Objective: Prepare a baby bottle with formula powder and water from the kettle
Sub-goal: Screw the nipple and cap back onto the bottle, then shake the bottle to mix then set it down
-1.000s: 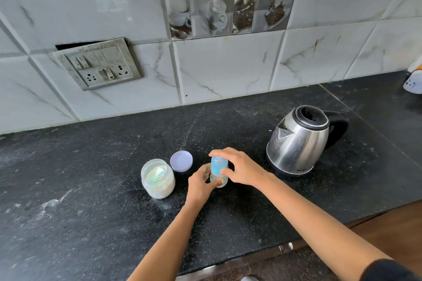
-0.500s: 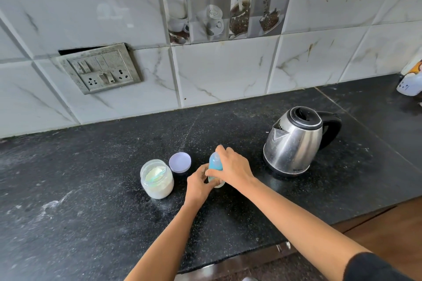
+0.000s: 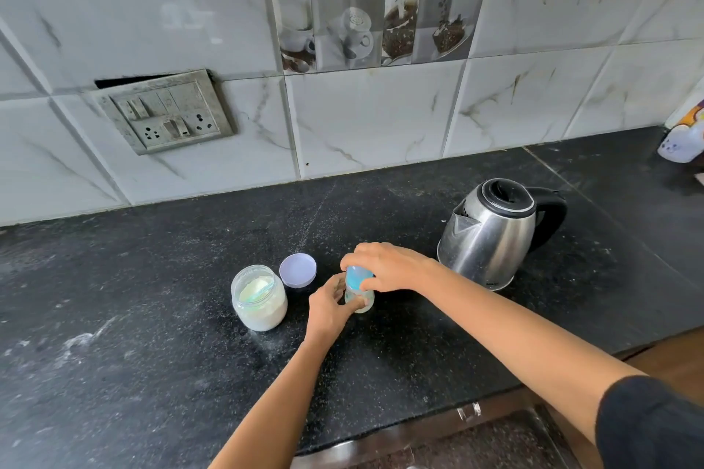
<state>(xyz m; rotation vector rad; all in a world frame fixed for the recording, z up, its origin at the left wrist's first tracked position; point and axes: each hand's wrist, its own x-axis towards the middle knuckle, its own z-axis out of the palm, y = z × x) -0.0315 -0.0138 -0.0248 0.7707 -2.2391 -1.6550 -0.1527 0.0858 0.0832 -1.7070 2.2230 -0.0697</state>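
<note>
Since the earlier frame the right hand (image 3: 384, 267) has been turned further over the top of the baby bottle (image 3: 359, 289), so that more of the blue cap is covered, while the left hand (image 3: 330, 306) has stayed at the bottle's lower body; nothing else on the bench (image 3: 152, 373) has been shifted.

Largest among the objects, the steel kettle (image 3: 495, 236) is stood to the right and slightly farther back, spout turned left toward the bottle, black handle on its far right side, near the right wrist but apart from it. The open jar of formula powder (image 3: 260, 297) is placed to the left of the bottle, just beside the left hand, and its lilac lid (image 3: 298, 269) is laid flat just behind it.

The bottle is held upright on the bench, long axis vertical, directly between the two hands and near the bench's middle. The right fingers (image 3: 356, 259) are clenched round the cap from above; the left fingers (image 3: 339, 287) are wrapped round the clear base from the near-left side. The step is judged to be a twist of the cap about that vertical axis, with the base braced by the left hand. Whether it is being loosened or tightened cannot be told. Nothing is seen to stand in the way; the jar is the closest thing that could be knocked.
</note>
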